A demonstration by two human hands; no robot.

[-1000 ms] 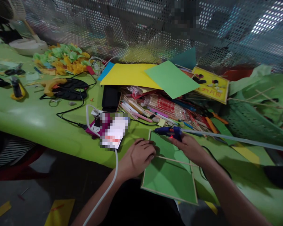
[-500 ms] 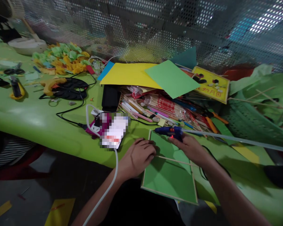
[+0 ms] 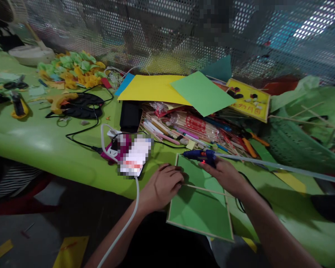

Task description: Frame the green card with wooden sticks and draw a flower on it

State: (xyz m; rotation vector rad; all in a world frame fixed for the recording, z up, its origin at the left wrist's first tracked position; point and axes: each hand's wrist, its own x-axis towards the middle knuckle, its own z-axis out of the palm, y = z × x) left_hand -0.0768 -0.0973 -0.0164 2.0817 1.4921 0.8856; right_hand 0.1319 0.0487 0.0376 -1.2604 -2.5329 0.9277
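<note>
My right hand point(image 3: 230, 176) is wrapped round the handle of a blue hot glue gun point(image 3: 199, 155) with a small red light glowing. A long translucent glue stick point(image 3: 279, 163) runs out of its back to the right. The gun's nozzle is at the top left corner of a green card panel point(image 3: 199, 216) edged with thin wooden strips. My left hand point(image 3: 166, 186) rests over the panel's left edge, its fingers closed on the end of a thin wooden stick point(image 3: 206, 190). That stick crosses above the panel towards my right wrist. The left fingertips are partly hidden.
A phone point(image 3: 136, 156) with a white cable lies by a purple power strip point(image 3: 111, 153). Behind are pens and sticks point(image 3: 167, 134), yellow card point(image 3: 153, 87) and light green card point(image 3: 203, 93). A green basket point(image 3: 290, 137) stands right; a yellow glue gun point(image 3: 58, 102) lies left.
</note>
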